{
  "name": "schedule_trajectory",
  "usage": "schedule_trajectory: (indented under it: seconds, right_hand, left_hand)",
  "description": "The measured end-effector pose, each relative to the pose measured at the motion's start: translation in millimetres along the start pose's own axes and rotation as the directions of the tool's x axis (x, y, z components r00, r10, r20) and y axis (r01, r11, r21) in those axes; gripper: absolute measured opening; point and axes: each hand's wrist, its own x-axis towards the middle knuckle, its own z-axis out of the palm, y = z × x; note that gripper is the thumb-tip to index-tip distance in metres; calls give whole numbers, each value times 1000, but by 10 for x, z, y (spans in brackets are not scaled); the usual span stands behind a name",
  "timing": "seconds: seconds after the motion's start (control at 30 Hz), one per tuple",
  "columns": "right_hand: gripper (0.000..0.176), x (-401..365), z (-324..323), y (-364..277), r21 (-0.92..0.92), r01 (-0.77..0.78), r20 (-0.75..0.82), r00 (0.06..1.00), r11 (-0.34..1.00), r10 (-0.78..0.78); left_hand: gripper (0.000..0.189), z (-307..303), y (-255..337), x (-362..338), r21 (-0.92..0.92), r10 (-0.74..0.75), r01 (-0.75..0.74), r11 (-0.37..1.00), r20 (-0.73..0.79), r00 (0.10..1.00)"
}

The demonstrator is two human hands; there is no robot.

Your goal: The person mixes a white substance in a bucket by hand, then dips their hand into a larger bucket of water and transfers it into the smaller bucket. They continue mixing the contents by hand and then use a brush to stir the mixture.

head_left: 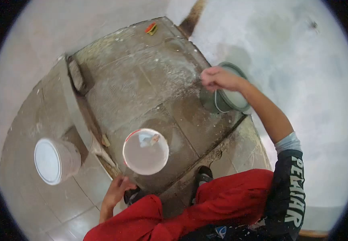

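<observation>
My right hand (218, 78) is closed at the near side of a green bucket (211, 100), on the wire handle (216, 103) that rises to it. Pale contents show inside that bucket, which stands by the white wall. My left hand (119, 188) hangs beside my knee with its fingers loosely bent and nothing in them. Just ahead of it stands a white pail (144, 158) with a red mark on its rim. Milky liquid fills this pail, and a white and brownish piece (150, 139) lies at its surface.
A lidded white bucket (47, 160) stands at left, beyond a long straight board (77, 104). Against the board lies a grey block (77, 74). A red and yellow sponge (151, 29) is on the far tiles. The wet tiled floor (121, 92) has a raised edge near my feet.
</observation>
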Motion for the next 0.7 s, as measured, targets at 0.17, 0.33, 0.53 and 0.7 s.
schedule_trajectory:
  seconds: [0.17,0.33,0.53,0.7]
  right_hand:
    - [17,-305,-1080,1032,-16,-108,-456,886,994,89]
    - [27,3,-1285,2316,-228,-291,-571,813,929,115]
    - [23,-131,-1179,2017,-198,-372,-620,764,907,178]
    - [18,-10,-1252,2408,-51,-208,-588,797,977,139]
  left_hand:
    - [31,-414,443,-720,155,74,-31,987,-281,957]
    - [36,-271,729,-907,163,196,-135,977,-462,865]
    - [17,143,-475,-328,548,284,-96,831,-269,920]
    - [14,-307,-1896,73,838,366,-312,448,147,919]
